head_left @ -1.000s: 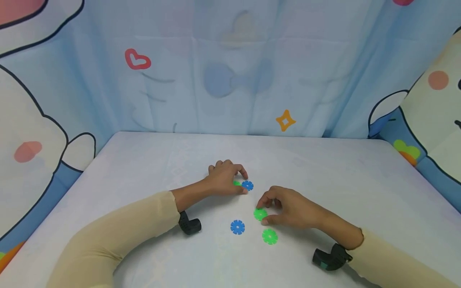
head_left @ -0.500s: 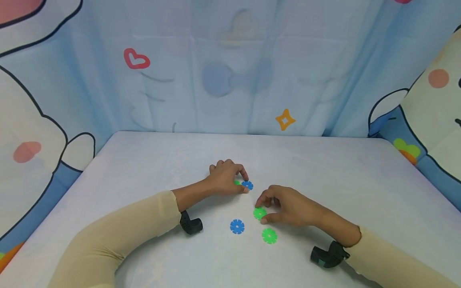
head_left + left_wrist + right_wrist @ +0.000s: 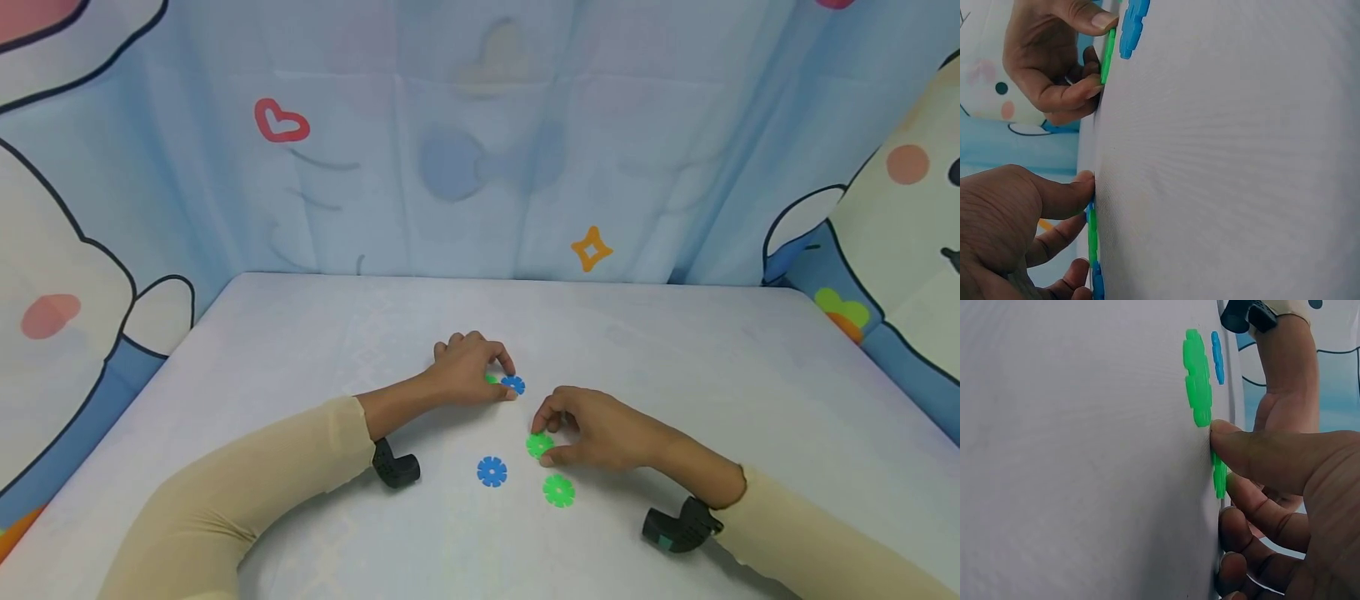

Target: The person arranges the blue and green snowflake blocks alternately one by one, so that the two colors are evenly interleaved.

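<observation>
My left hand [image 3: 468, 372] pinches a notched blue plastic snowflake disc [image 3: 513, 385] by its edges between thumb and index finger, flat on the table. A green disc [image 3: 1092, 237] lies beside it, mostly hidden under the palm; in the left wrist view another blue disc [image 3: 1098, 282] shows beyond. Nearer and to the right, my right hand [image 3: 603, 429] holds a green snowflake disc [image 3: 539, 445] between thumb and fingertip, also at table level. A loose blue disc [image 3: 492, 472] and a loose green disc [image 3: 559, 491] lie flat in front of it.
A white cloth-covered table [image 3: 360, 533] spreads under both arms. Behind it hangs a light blue patterned curtain [image 3: 375, 167]. Black wrist cameras [image 3: 395, 467] sit below the sleeves, close to the tabletop.
Almost nothing differs. The right forearm has shifted slightly left and the whole head view has drifted a little; both hands keep their pinch and the loose discs stay put.
</observation>
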The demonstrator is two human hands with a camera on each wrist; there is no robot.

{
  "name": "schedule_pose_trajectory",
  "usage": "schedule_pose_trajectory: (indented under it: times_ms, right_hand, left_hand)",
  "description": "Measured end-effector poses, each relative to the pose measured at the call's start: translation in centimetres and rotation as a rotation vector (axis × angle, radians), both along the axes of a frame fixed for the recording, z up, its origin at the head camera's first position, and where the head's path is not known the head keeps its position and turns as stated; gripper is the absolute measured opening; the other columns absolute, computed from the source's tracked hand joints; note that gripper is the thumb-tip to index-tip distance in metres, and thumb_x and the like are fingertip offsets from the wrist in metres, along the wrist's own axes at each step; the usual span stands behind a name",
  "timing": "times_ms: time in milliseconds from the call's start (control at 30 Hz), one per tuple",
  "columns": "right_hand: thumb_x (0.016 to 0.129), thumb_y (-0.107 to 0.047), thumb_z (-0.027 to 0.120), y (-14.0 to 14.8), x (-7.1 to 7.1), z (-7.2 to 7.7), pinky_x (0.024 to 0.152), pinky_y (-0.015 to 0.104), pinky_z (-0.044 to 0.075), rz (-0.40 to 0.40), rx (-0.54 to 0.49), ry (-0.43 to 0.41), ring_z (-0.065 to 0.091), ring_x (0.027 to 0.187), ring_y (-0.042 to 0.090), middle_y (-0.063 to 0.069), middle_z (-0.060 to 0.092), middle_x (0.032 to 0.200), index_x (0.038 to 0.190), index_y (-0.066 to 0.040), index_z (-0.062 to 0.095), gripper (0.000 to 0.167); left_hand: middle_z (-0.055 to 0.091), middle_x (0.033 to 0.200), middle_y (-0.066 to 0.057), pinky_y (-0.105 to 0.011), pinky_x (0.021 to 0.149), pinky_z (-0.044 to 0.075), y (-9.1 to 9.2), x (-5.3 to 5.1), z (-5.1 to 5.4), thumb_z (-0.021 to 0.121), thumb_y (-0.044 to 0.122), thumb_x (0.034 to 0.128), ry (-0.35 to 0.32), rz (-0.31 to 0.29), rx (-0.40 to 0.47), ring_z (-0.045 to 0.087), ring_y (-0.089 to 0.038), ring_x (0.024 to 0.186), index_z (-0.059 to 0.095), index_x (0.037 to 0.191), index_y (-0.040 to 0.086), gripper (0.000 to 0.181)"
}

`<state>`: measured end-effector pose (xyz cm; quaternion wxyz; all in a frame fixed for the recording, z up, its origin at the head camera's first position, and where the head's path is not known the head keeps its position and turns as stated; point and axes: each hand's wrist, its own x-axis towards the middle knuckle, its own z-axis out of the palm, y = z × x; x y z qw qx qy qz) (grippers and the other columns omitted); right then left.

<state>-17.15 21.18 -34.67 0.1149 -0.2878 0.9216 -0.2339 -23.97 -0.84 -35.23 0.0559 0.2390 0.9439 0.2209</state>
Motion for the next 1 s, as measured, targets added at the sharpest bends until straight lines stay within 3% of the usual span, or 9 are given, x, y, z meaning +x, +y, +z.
schedule_pose_trajectory:
  times_ms: [467,733,1000]
  right_hand:
    - [0.080,-0.028,0.082,0.01,-0.21,-0.20,0.079,0.023,0.045,0.052,-0.062,-0.010,0.053,0.088,0.009,-0.013,0.060,0.095,0.101,-0.027,0.060,0.030]
    - [0.081,-0.024,0.081,0.20,-0.31,-0.51,0.071,0.023,0.048,0.107,-0.135,-0.069,0.055,0.077,0.010,-0.011,0.061,0.091,0.103,-0.028,0.063,0.029]
    - [0.081,-0.028,0.082,0.45,-0.24,-0.27,0.064,0.020,0.044,0.121,-0.130,-0.017,0.051,0.070,0.008,-0.010,0.061,0.089,0.104,-0.029,0.068,0.027]
  left_hand:
    - [0.061,0.113,-0.001,-0.044,0.085,0.033,-0.04,-0.10,0.12,0.077,0.043,0.0823,0.012,-0.007,-0.004,0.049,-0.023,0.105,0.072,0.105,0.027,0.028]
    - [0.062,0.111,-0.002,-0.043,0.083,0.033,-0.01,-0.08,0.06,0.078,0.043,0.0811,0.011,-0.005,0.002,0.050,-0.024,0.104,0.073,0.103,0.027,0.027]
    - [0.061,0.109,-0.001,-0.043,0.083,0.033,-0.01,-0.08,0.07,0.078,0.042,0.0812,0.011,-0.005,0.004,0.049,-0.024,0.103,0.073,0.103,0.027,0.027]
